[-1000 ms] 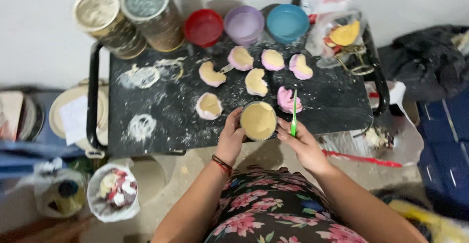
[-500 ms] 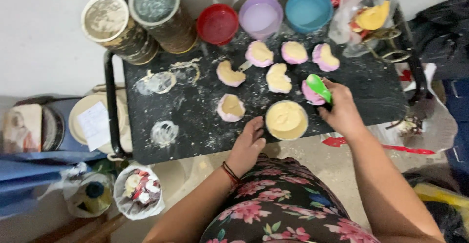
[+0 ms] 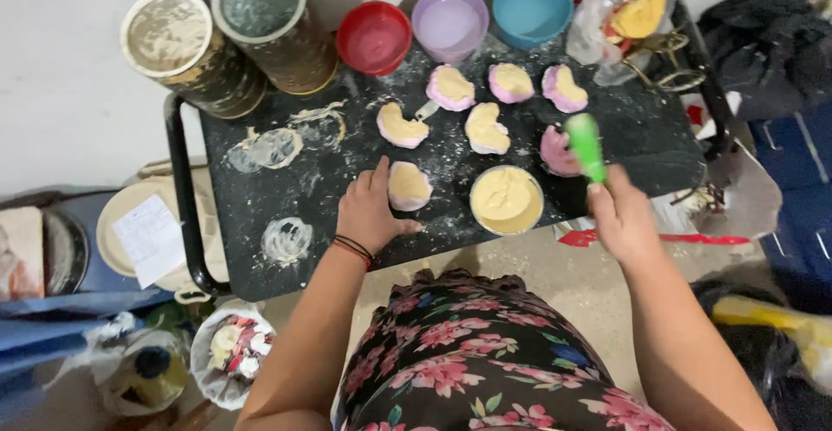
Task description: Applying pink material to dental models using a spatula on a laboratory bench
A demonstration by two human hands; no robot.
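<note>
Two hands work over a black, flour-dusted counter (image 3: pixel 260 258) that fills the middle of the frame. The right hand (image 3: pixel 622 219), at centre right, is clenched around the lower end of a green tool (image 3: pixel 586 145); whether it is a spatula or a brush cannot be told. Its long axis runs nearly up and down the frame, tilted slightly so the free end points toward the upper left, and that end lies over a pink mould (image 3: pixel 556 150) just right of centre. The left hand (image 3: pixel 368 210) rests flat on the counter at centre, fingers spread and released, holding nothing; its thumb side touches a pink mould filled with pale yellow paste (image 3: pixel 408 185). Between the two hands stands a round cup of the same yellow paste (image 3: pixel 506 199).

Above them, five more filled moulds (image 3: pixel 485 128) lie in a loose arc. Along the top edge of the counter sit a red bowl (image 3: pixel 373 37), a lilac bowl (image 3: pixel 449 22) and a blue bowl (image 3: pixel 531 6), side by side. Two tall smeared cans (image 3: pixel 225 37) stand at upper left. A clear plastic bag (image 3: pixel 628 19) holding yellow material lies at upper right. A bag of scraps (image 3: pixel 230 353) sits on the floor at lower left.
</note>
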